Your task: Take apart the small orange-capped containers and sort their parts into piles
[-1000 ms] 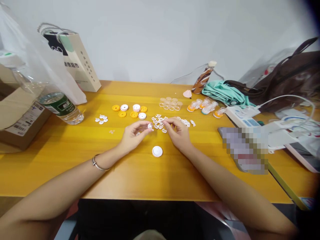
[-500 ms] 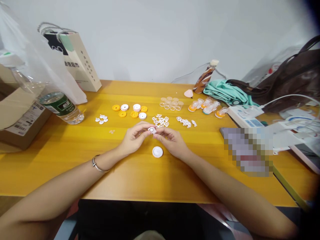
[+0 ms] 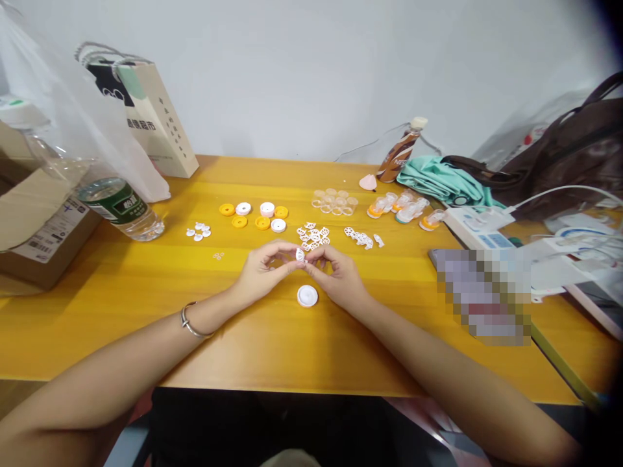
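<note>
— First, held where?
— At the fingertips, apparently clear of the desk (image 3: 243, 350): small white part (image 3: 300, 255). Pinched from one side by left hand (image 3: 260, 271), thumb against fingers; gripped from the other by right hand (image 3: 341, 275), likewise drawn together.
— Lying which way from each?
— To the right and slightly forward of left hand; to the left and slightly forward of right hand. Nearer to neither: at the tips of both.
— Set on what long axis?
— Seemingly upright, to judge by an outline taller than wide. Not certain at such a size.
— Of what appearance?
— White, patterned with darker marks, perhaps openings as in the white spoked pieces (image 3: 314, 237) heaped loosely just beyond. Too small to tell whether single or joined to another.
— Listed nearby?
— On the desk, nearer the front edge: white round disc (image 3: 307, 296), raised at the rim, apart from both, closer to right hand. Farther off: clear cups (image 3: 335, 202), grouped close. To the left of those: yellow and white caps (image 3: 263, 223).
</note>
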Demonstrator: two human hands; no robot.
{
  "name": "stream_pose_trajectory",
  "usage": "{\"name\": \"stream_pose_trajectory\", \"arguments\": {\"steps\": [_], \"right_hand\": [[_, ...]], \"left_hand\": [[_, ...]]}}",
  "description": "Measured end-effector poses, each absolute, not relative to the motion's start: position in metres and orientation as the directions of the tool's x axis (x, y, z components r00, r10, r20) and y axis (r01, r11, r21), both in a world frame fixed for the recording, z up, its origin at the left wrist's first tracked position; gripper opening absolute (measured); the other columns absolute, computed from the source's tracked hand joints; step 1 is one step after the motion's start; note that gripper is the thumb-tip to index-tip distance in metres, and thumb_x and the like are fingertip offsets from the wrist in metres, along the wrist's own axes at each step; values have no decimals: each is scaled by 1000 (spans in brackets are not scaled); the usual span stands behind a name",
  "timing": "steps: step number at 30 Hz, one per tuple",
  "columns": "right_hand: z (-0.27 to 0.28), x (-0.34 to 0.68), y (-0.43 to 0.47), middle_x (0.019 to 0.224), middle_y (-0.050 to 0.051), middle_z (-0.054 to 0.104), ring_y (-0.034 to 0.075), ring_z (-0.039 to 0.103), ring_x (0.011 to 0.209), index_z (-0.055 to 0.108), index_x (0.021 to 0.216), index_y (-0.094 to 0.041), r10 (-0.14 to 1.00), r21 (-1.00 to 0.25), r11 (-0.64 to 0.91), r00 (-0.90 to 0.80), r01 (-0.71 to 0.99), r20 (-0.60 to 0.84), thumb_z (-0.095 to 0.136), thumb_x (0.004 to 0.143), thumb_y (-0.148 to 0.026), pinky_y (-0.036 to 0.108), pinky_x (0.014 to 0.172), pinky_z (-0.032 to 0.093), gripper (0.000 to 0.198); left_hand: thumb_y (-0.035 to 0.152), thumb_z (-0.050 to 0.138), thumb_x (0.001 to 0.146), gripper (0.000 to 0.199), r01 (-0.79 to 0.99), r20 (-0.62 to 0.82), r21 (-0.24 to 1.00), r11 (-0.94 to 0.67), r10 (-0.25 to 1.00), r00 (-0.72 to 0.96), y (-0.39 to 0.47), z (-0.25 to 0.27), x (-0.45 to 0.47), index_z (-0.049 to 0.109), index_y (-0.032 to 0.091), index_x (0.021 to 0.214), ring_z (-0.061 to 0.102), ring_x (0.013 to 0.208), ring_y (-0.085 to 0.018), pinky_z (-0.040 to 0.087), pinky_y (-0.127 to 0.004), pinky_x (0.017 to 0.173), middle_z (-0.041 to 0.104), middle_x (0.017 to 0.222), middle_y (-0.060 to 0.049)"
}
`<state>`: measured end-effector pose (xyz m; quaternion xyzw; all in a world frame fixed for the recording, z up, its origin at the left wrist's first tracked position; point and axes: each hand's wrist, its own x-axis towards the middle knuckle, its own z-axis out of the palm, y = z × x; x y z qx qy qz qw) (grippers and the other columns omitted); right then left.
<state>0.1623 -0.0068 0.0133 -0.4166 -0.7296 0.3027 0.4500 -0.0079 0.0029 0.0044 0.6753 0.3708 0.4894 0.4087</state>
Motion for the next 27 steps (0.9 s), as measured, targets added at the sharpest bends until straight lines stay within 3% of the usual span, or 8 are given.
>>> {"name": "stream_pose_trajectory", "arguments": {"steps": [6, 10, 17, 27], "right_hand": [[13, 161, -6, 80, 1, 63, 11, 57, 71, 58, 85, -19, 872, -820, 488, -212, 298, 442, 57, 80, -21, 24, 66, 46, 6], [13, 161, -7, 82, 1, 63, 11, 58, 72, 57, 89, -19, 866, -822, 500, -178, 274, 467, 57, 81, -22, 25, 68, 47, 9], [11, 164, -7, 84, 2, 64, 12, 59, 77, 60, 91, -20, 830, -798, 553, -239, 239, 504, 57, 81, -22, 27, 75, 49, 11], [6, 162, -4, 82, 2, 71, 15, 66, 75, 67, 84, -20, 947, -940, 302, -163, 160, 277, 63, 74, -32, 31, 77, 55, 16]], "left_hand": [[26, 64, 77, 22, 27, 387, 915, -402, 895, 221, 1, 6, -7, 59, 14, 95, 63, 81, -13, 51, -26, 80, 67, 90, -6], [25, 64, 77, 22, 172, 438, 860, -480, 869, 231, 2, 2, -8, 59, 15, 95, 62, 76, -11, 51, -23, 72, 65, 86, -4], [23, 57, 83, 20, 314, 568, 665, -678, 732, 376, 1, 1, -10, 59, 17, 102, 59, 78, -11, 50, -24, 73, 63, 87, -4], [14, 49, 87, 24, 467, 685, 204, -860, 467, 560, 11, 0, -20, 53, 15, 111, 58, 89, -16, 50, -31, 80, 63, 100, -9]]}}
